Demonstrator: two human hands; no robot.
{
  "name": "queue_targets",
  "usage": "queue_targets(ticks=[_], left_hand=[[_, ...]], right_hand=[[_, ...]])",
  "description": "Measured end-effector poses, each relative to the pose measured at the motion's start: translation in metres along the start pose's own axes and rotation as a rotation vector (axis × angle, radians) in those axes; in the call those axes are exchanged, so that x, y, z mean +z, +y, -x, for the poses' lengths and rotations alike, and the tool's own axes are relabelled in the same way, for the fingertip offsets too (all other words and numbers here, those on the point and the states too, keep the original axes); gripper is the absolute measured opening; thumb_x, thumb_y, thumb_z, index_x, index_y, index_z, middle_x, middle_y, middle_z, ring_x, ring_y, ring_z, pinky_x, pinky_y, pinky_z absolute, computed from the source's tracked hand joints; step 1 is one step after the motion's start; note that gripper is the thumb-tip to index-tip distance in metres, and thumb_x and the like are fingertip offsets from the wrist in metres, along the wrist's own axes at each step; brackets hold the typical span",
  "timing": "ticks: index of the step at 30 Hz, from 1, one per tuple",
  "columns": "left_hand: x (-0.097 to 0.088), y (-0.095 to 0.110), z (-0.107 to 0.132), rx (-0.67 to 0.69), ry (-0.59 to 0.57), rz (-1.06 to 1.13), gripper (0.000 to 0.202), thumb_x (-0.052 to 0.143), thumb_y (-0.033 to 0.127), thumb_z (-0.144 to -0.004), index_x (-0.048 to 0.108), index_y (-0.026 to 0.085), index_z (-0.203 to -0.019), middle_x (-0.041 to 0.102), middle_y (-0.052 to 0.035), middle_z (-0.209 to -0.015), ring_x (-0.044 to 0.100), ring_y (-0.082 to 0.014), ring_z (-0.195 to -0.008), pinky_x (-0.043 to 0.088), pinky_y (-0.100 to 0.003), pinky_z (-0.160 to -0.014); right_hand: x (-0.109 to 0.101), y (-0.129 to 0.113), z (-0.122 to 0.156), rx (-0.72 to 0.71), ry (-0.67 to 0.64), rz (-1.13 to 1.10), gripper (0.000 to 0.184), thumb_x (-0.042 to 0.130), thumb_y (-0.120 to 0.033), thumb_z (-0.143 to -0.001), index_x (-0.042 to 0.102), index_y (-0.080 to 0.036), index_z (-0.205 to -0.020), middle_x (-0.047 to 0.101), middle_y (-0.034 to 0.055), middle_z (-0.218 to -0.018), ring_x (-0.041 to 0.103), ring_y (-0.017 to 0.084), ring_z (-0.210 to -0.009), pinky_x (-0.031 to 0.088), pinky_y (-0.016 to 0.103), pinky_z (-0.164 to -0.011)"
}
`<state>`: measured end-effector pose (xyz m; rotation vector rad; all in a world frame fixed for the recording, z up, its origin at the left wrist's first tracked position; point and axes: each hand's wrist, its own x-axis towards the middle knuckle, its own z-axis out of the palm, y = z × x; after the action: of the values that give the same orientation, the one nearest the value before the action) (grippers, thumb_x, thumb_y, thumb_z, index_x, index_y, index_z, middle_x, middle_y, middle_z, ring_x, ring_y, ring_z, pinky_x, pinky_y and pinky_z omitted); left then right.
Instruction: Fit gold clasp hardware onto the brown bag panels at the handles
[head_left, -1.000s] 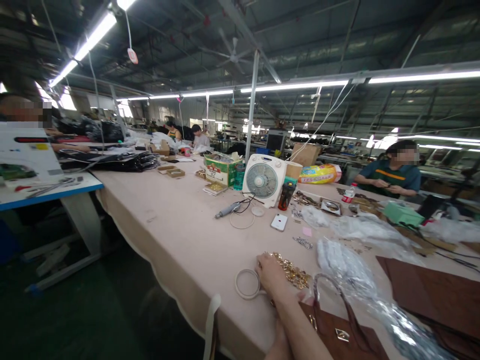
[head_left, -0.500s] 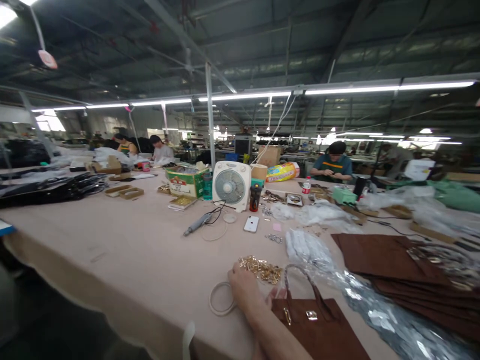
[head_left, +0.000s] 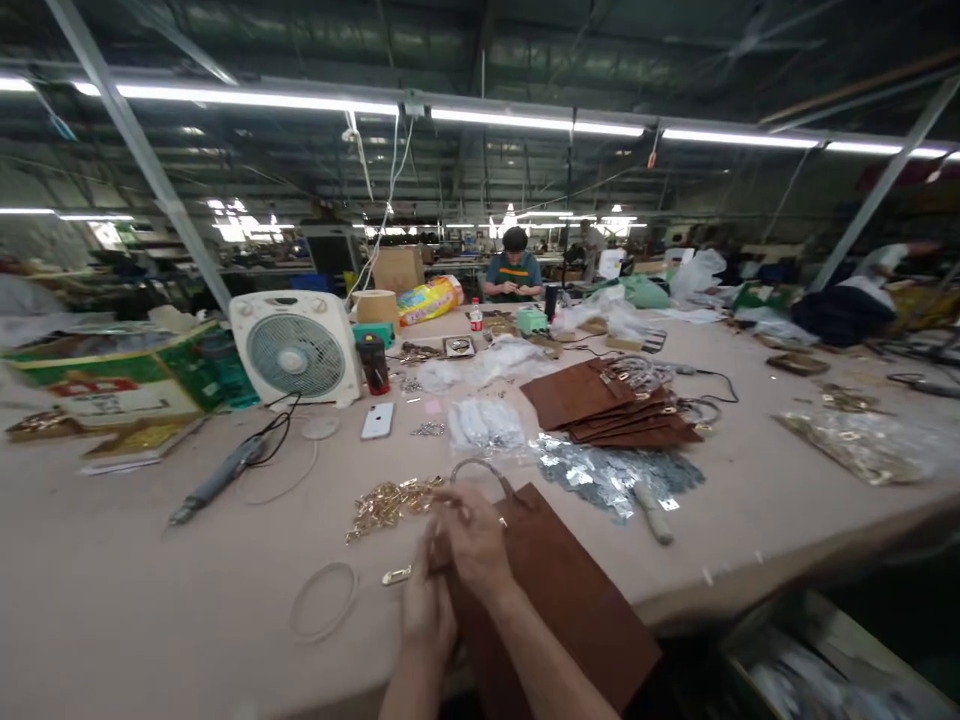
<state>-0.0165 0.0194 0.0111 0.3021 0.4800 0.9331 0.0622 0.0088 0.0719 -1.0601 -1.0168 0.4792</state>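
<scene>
Clock dirs from the hands. Flat brown leather-look bag (head_left: pixel 559 575) runs out approx. 4 o'clock, top edge at the fingers. L hand (head_left: pixel 427 605) looks closed on bag's top edge; R hand (head_left: pixel 476 540) has bent fingers near L fingertips, can't tell if pinching anything. Long gold metal fitting (head_left: pixel 396 576) just beside L hand, 8 o'clock; held, attached or lying loose, can't tell. Pile of small gold metal hardware (head_left: pixel 390 505) at 10, thin off-white ring (head_left: pixel 324 602) farther out at 8, flat shiny silver plates (head_left: pixel 600 470) btwn 2 & 3. Step, my read: close two-handed fingerwork at bag's top edge; next move prob. calls for a steady edge & precise fingertips. Text: red-label clear plastic bottle (head_left: pixel 476 316), 12 o'clock, label too small; yellow-pink printed plastic pack (head_left: pixel 431 300), approx. 12, lettering illegible; green-white printed cardboard box (head_left: pixel 112 385), 10, print blurred; white phone (head_left: pixel 377 421), 11, no readable brand.
</scene>
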Motion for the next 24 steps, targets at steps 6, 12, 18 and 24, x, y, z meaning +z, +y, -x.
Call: queue_targets(ticks=[6,12,18,24], left_hand=[[0.003,0.000,0.003,0.077,0.122,-0.010,0.032,0.069,0.039,-0.093,0.068,0.027,-0.123,0.066,-0.0062,-0.144,0.068,-0.0317,-0.124,0.058,-0.052,-0.105],[-0.001,0.000,-0.011,0.479,0.205,-0.741,0.026,0.068,0.033,-0.085,0.070,0.018,-0.106,0.076,-0.0105,-0.114,0.069,-0.0301,-0.115,0.052,-0.051,-0.109],[0.044,0.018,-0.014,1.028,-0.153,-1.750,0.034,0.048,0.005,-0.093,0.071,0.023,-0.110,0.072,-0.0070,-0.122,0.056,-0.0254,-0.127,0.042,-0.045,-0.117],[0.085,-0.013,-0.054,0.769,-0.859,-2.336,0.022,0.059,0.012,-0.094,0.073,0.020,-0.109,0.073,-0.0124,-0.117,0.059,-0.0274,-0.119,0.045,-0.037,-0.107]], right_hand=[[-0.140,0.039,0.014,0.314,0.335,-0.208,0.045,0.084,-0.046,-0.079,0.071,-0.023,-0.116,0.076,0.0033,-0.111,0.070,0.018,-0.102,0.056,0.033,-0.095],[-0.191,0.059,0.032,0.395,0.302,-0.271,0.049,0.091,-0.042,-0.069,0.072,-0.024,-0.111,0.074,0.0013,-0.103,0.071,0.016,-0.094,0.060,0.030,-0.089],[-0.186,0.052,0.030,0.422,0.266,-0.244,0.051,0.088,-0.043,-0.073,0.072,-0.023,-0.118,0.075,0.0039,-0.113,0.071,0.018,-0.098,0.061,0.030,-0.087],[-0.192,0.055,0.030,0.441,0.272,-0.248,0.050,0.088,-0.040,-0.073,0.074,-0.022,-0.117,0.076,0.0074,-0.116,0.071,0.020,-0.101,0.061,0.033,-0.088]])
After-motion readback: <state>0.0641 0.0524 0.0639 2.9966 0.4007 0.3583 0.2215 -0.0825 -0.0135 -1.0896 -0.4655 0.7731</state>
